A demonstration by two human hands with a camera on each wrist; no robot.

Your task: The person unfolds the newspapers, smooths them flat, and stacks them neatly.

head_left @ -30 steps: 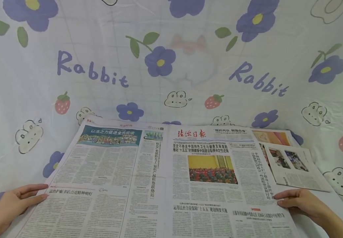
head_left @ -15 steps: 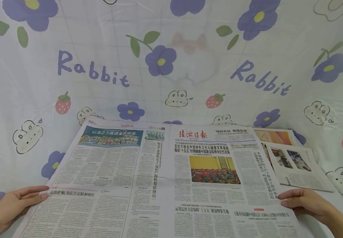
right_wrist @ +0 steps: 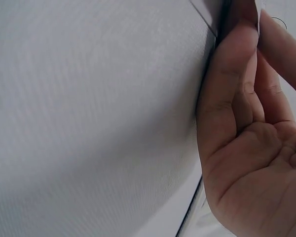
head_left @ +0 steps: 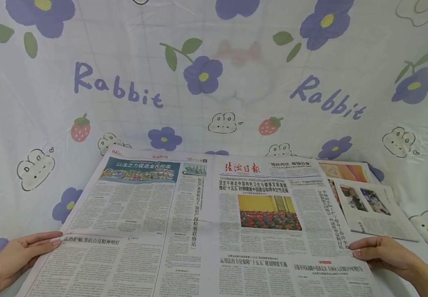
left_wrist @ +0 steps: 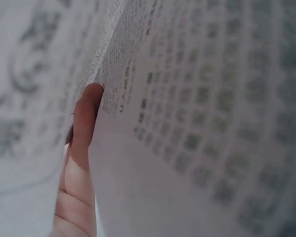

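A wide-spread newspaper (head_left: 208, 247) fills the lower middle of the head view, with a colour photo (head_left: 269, 212) on its right page and a blue-green banner on the left page. My left hand (head_left: 19, 258) pinches its left edge partway down. In the left wrist view, the fingers (left_wrist: 84, 118) sit at the edge of the printed sheet (left_wrist: 197, 98). My right hand (head_left: 386, 255) pinches the opposite edge at about the same height. Seen from the right wrist, that hand (right_wrist: 256, 143) has curled fingers, with a paper edge between thumb and fingertips.
Behind the newspaper's right side lie another printed sheet with photos (head_left: 379, 214) and an orange-toned page (head_left: 344, 171). A white cloth (head_left: 125, 119) patterned with flowers, rabbits and strawberries rises behind everything.
The newspaper and right hand sit slightly farther right, partly because the whole head view has shifted. Both hands keep their hold on the edges.
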